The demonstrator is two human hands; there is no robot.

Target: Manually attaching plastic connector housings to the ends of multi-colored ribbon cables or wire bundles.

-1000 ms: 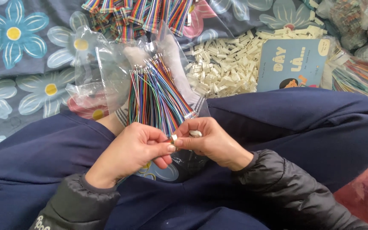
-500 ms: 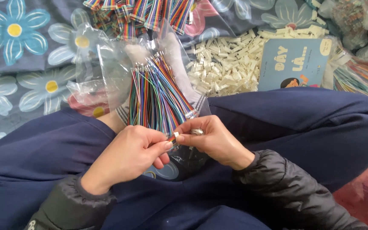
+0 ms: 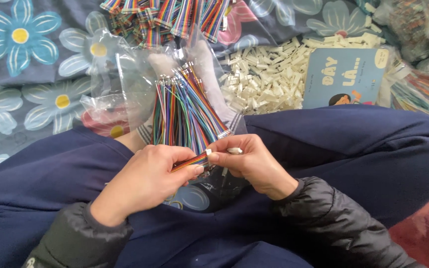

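The left hand (image 3: 147,181) pinches a flat rainbow ribbon cable (image 3: 190,163) between thumb and fingers, its free end pointing toward the other hand. The right hand (image 3: 254,166) meets that end with thumb and forefinger pressed together on a small white connector housing (image 3: 234,150), so the two grips sit just beside each other with almost no gap between the fingertips. The cable runs slightly upward from the left grip to the right one.

Directly behind the hands, a fanned bundle of multicoloured wires (image 3: 184,111) with metal-tipped ends stands up out of a clear plastic bag (image 3: 125,84), nearly touching the knuckles. The hands hover over the lap, hemmed in by dark blue trouser legs (image 3: 353,139) on both sides; open room lies mostly toward the body.

Farther out, a heap of white connector housings (image 3: 264,79) lies on the flowered cloth (image 3: 31,59), with a blue booklet (image 3: 346,77) just beside it. More rainbow cable pieces (image 3: 170,17) are piled along the top edge.
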